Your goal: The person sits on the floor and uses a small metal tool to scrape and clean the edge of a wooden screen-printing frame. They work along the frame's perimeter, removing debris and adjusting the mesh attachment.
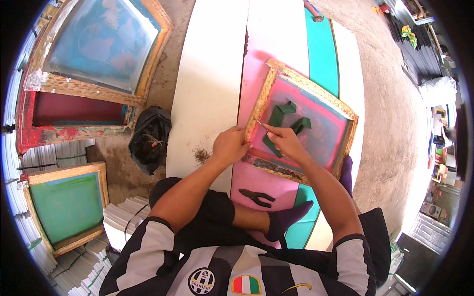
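Note:
A wooden screen-printing frame [340, 106] with pinkish, translucent mesh lies tilted in front of me. My left hand [229, 147] is closed on its left rail near the lower corner. My right hand [286, 143] reaches over the mesh, fingers pinched on a small thin pointed piece [260, 123] whose tip meets the left rail; its kind is too small to tell. Under and beside the right hand, a folded dark green strip [280, 114] rests on the mesh. Black-handled pliers [256, 197] lie on the pink board, between the frame and my crossed leg.
Long white [207, 64], pink and turquoise boards form the surface beneath. Small dark scraps [201, 155] lie left of my left hand. A black plastic bag [150, 140] is on the floor. More screen frames [66, 172] lean at left, by stacked white sheets [123, 217]. Another person's hand [318, 18] shows at the top.

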{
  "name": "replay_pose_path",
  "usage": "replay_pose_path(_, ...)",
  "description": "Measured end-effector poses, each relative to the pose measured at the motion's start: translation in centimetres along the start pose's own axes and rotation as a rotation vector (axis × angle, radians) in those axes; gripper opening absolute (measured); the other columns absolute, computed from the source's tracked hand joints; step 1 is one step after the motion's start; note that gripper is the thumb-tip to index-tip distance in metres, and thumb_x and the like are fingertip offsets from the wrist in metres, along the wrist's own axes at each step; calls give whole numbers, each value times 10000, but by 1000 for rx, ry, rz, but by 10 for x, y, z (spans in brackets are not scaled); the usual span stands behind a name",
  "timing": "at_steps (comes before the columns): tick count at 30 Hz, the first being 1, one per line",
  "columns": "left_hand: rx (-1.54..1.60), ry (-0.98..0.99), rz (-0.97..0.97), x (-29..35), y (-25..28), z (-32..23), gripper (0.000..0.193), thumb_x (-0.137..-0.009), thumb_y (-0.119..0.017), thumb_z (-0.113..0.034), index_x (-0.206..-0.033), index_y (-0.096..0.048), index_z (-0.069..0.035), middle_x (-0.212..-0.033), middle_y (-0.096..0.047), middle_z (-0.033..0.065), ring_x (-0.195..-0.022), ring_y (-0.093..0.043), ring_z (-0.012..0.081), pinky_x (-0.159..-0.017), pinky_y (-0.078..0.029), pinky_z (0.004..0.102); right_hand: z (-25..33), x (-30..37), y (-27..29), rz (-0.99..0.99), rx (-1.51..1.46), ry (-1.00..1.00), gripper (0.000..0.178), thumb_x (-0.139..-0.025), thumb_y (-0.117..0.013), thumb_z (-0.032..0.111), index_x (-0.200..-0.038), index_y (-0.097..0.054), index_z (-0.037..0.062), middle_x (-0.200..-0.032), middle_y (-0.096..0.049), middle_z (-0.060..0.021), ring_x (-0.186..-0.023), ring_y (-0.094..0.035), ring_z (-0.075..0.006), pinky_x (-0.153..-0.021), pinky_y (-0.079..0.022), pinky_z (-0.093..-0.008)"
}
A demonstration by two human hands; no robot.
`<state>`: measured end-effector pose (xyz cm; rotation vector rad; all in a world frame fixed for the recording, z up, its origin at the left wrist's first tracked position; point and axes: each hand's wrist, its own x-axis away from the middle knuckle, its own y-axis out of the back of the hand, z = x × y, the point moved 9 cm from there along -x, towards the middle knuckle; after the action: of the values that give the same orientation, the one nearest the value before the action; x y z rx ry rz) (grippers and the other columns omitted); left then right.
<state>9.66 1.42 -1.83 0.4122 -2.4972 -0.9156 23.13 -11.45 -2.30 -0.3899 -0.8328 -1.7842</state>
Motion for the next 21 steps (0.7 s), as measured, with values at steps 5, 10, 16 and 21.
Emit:
replay_pose_path(5, 2, 10, 6, 0, 0, 0, 345, -811, -806, -294, -1030, -712, -43, -1032, -704, 171, -946, -704, 398, -826, -570, 502, 5, 1, 2, -174, 323, 357, 435, -1042, -576, 229, -1469, -601, 152, -943, -735, -232, -880, -742, -402, -766, -556, -466)
replay_pose_path(10, -35, 32, 7, 1, 3, 0, 347, -807, -811, -300, -1015, -716, -39, -1018, -703, 170, -943, -703, 399, -825, -568, 501, 17, 2, 9, -136, 303, 307, 431, -1059, -574, 249, -1482, -601, 172, -697, -646, -150, -679, -692, -260, -640, -517, -423)
replay_pose_path(16, -20, 34, 19, -1, 2, 3, 341, -806, -815, -299, -996, -716, -34, -1008, -700, 167, -926, -700, 400, -811, -560, 506, -12, -5, 1, 230, -336, -206, 450, -1073, -574, 265, -1513, -568, 171, -665, -495, 45, -550, -437, -72, -511, -392, -257)
replay_pose_path(21, 19, 25, 6, -1, 3, 0, 344, -804, -824, -300, -993, -715, -34, -1013, -699, 165, -927, -700, 398, -814, -562, 503, 4, -10, 12, -141, 182, 422, 432, -1095, -549, 289, -1515, -571, 192, -652, -467, 33, -474, -373, -57, -435, -313, -238)
